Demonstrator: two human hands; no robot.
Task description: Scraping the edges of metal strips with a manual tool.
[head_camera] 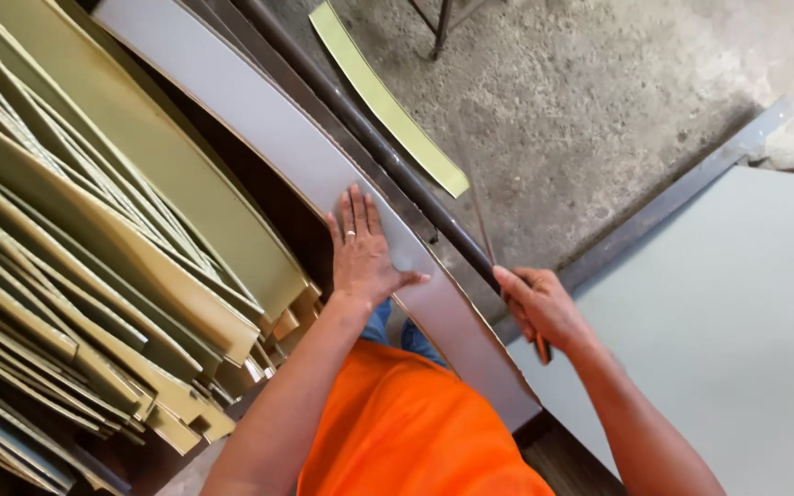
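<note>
My left hand (360, 253) lies flat with fingers spread on a long grey board (259, 124) that runs from the upper left down to the lower middle. A ring shows on one finger. My right hand (539, 308) is closed around a thin dark rod-like tool (482, 220) with a reddish handle; its thin shaft points up and away along the board's right edge. A dark metal pipe (369, 138) runs beside that edge.
A large stack of yellow-green sheets (75, 257) fans out at the left. A yellow-green strip (388, 101) lies on the concrete floor (581, 92). A wide pale grey panel (737, 331) fills the right, bordered by a metal bar (682, 188).
</note>
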